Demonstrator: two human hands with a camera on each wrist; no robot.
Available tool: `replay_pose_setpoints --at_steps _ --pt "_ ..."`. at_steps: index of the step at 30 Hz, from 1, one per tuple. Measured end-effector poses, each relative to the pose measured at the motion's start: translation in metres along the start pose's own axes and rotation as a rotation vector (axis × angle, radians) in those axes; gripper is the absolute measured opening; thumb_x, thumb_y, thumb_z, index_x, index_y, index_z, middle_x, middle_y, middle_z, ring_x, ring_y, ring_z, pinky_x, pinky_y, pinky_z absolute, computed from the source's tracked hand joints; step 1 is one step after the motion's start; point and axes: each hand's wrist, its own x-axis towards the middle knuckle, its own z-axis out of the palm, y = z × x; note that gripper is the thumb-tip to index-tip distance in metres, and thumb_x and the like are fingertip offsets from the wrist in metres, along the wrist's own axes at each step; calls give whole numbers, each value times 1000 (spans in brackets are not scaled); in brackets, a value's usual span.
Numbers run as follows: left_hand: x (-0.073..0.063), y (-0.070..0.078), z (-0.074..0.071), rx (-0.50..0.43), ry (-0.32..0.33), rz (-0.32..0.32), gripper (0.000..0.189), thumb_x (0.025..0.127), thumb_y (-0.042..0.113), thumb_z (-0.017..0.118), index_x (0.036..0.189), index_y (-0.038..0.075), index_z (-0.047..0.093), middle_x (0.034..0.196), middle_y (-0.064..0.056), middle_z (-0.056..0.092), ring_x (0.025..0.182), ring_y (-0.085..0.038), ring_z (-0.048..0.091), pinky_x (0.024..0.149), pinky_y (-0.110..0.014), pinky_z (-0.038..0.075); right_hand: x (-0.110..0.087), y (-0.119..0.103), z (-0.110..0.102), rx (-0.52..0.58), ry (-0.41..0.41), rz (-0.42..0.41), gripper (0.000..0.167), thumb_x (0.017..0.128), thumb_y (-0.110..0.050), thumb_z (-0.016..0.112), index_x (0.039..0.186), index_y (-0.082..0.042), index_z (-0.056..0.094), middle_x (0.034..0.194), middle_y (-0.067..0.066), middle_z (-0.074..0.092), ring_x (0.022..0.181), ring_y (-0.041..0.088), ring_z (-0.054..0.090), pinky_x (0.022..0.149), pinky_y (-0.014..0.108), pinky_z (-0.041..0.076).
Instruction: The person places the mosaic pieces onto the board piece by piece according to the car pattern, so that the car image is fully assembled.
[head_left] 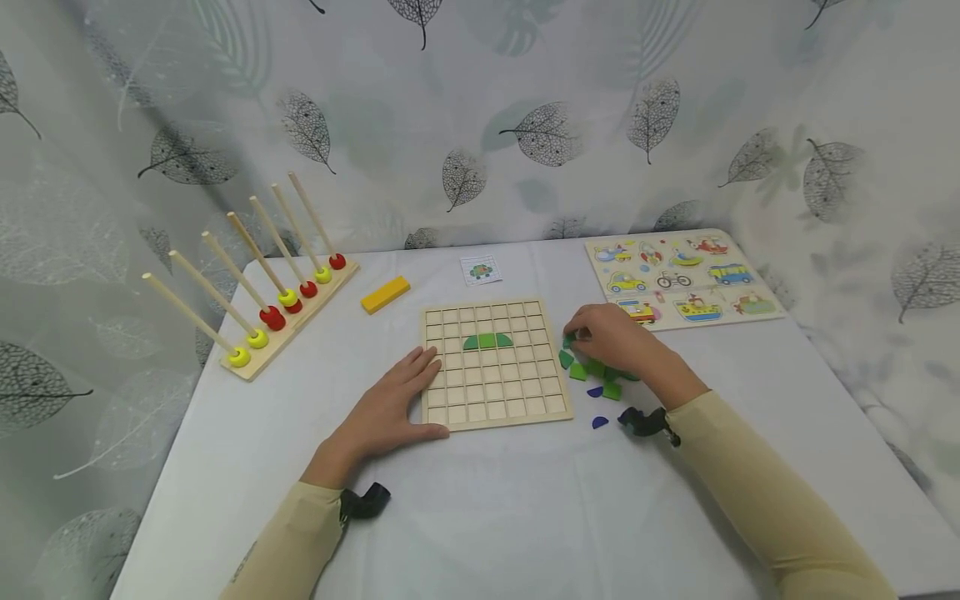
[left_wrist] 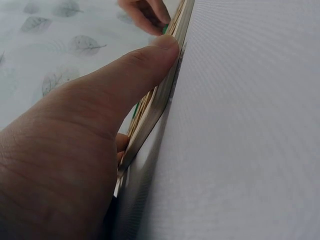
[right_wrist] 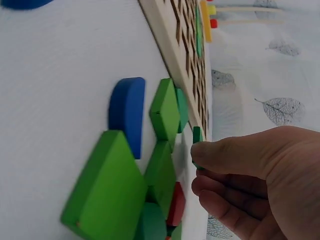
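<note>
A square wooden grid board lies flat on the white table. In one of its upper rows sit a light green square and two darker green curved pieces flanking it. My left hand rests at the board's left side, fingers straight over the edge and thumb against the near left corner. Right of the board, my right hand pinches a small dark green piece between thumb and fingers. Below that hand, green square blocks, a blue half-round block and a red block lie loose.
Behind the board lies a picture card, with a yellow block to its left. A peg stand with red and yellow beads stands at the left. A wooden vehicle puzzle is at the back right, before a leaf-patterned curtain.
</note>
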Motion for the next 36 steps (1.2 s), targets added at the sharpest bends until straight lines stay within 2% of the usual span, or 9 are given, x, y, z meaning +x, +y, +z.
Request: replay_pose_setpoints --at_steps 5,14,17,26,36 --pt "0 -2 1 0 4 8 114 85 74 78 172 16 33 180 5 18 166 -21 8 130 -53 25 0 -4 -8 1 13 -8 31 100 -11 80 129 -3 79 127 12 73 107 26 69 90 44 60" --pt "1 -1 -1 31 -21 17 115 87 76 75 173 16 29 181 4 14 167 -22 5 130 -53 23 2 -27 -18 -20 97 -133 29 98 -11 82 126 -3 80 123 11 74 104 25 71 86 42 61" --pt "0 -1 0 42 -25 17 114 88 76 74 174 17 28 181 4 13 167 -22 5 130 -53 23 3 -35 -18 -11 95 -161 29 99 -11 82 127 -3 79 124 11 73 104 25 71 85 42 61" --pt "1 -2 4 54 -8 32 113 88 77 73 173 16 29 181 3 15 167 -22 7 130 -52 24 12 -57 -20 10 87 -170 30 99 -13 82 128 -5 79 124 9 72 106 24 71 88 41 61" --pt "0 -1 2 45 0 27 114 88 77 74 173 15 30 181 2 16 167 -22 8 130 -53 25 25 -82 -19 -2 91 -272 26 97 -9 83 123 -6 81 119 6 73 104 22 69 88 38 60"
